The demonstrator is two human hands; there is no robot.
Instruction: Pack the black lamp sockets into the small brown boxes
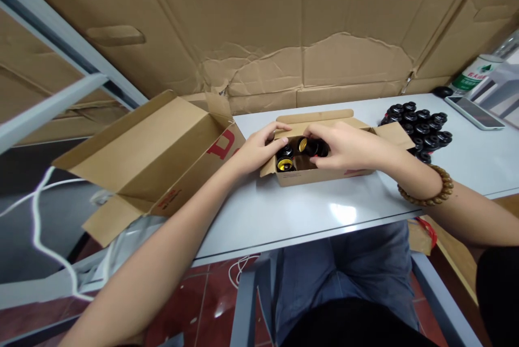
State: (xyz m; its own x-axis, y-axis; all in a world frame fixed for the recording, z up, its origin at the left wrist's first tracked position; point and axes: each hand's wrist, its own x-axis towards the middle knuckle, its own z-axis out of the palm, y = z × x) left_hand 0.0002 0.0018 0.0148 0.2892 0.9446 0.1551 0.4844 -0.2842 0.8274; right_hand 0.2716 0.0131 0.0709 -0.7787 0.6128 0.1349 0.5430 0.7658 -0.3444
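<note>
Nearest the lens, along the bottom edge, a black top (352, 334) above blue denim jeans (344, 282), with grey metal legs (441, 304) to either side and a glossy red tile floor (203, 304) below. Reaching in from the lower left, a bare left hand (257, 147), its fingers curled over the near corner of a small open brown cardboard box (320, 175). From the right, a bare right hand (343, 144), a brown round-beaded wooden bracelet (425, 189) on its wrist, cupped over the box's contents.

Hands apart, though only just: fingertips close together above the box, not touching. Whether either hand is clamped on anything, impossible to tell from this view.

Inside the box, small black round fittings with yellow-gold rings (285, 164), partly hidden under the right hand. Box resting on a pale grey table (284, 212), flaps spread open.

Just right of the box, a heap of ribbed black round fittings (419, 128) on the tabletop. Farther right, a smartphone (474, 112) lying flat, and behind it a white-and-green bottle (472, 74) lying on its side. To the left, a larger open cardboard box (138, 158) with red printing, beside the table's edge. Behind everything, a wall of flattened brown cardboard (304, 22).
</note>
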